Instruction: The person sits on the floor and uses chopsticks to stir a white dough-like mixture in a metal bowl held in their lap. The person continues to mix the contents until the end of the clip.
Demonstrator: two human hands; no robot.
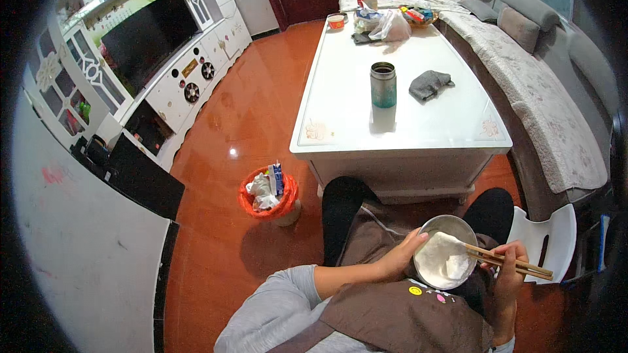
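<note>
A round metal bowl (445,221) sits over my lap, tilted a little towards me. My left hand (406,254) grips its left rim, thumb on top. White dough or a thick flour mixture (438,257) covers much of the inside and reaches up towards the far rim. In my right hand (510,262) is a pair of wooden chopsticks (532,268), held at the bowl's right side. Their tips are at the white mixture. A brown apron (392,311) covers my front below the bowl.
Beyond my knees stands a white table (338,108) with an open metal flask (383,86), a grey cloth (430,84) and plastic bags (392,27). A lined waste bin (289,196) is on the floor at left, a white plastic stool (559,235) at right.
</note>
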